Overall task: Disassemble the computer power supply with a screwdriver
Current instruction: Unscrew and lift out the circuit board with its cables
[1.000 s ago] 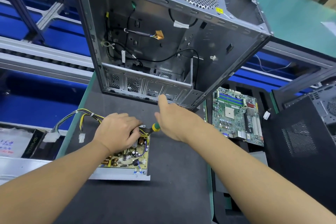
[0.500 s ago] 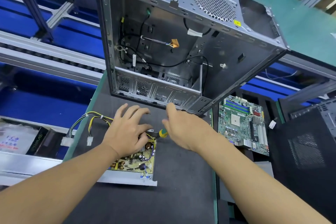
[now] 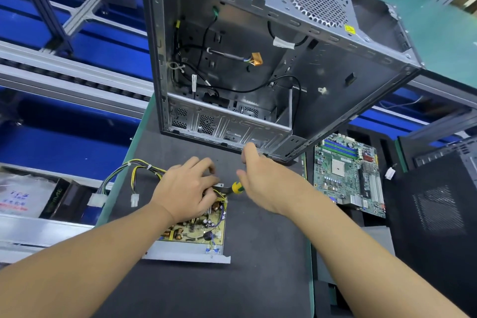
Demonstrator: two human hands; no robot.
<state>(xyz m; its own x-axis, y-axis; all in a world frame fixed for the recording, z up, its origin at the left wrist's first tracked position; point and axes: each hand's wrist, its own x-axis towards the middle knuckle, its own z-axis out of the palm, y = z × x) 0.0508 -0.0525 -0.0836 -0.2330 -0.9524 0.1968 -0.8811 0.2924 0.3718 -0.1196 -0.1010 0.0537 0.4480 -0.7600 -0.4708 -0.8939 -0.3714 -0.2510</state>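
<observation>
The opened power supply [image 3: 198, 230] lies on the dark mat, its yellow circuit board bare on a grey metal base plate. A yellow and black cable bundle [image 3: 134, 165] trails off to the left with white plugs. My left hand [image 3: 185, 188] lies over the board's far end, fingers curled down over the far edge and wires. My right hand [image 3: 265, 183] holds a screwdriver [image 3: 237, 187] with a yellow and green handle, pointed left at the supply's far right corner. The tip is hidden by my left fingers.
An empty grey computer case [image 3: 335, 72] stands open just behind my hands, with loose black cables inside. A green motherboard [image 3: 346, 173] lies to the right, beside a black case panel [image 3: 433, 214]. A printed box [image 3: 25, 196] sits at the left, below the mat's edge.
My left fingers spread open half a second ago and have curled back over the supply's far edge. My right hand stays at the corner with the screwdriver.
</observation>
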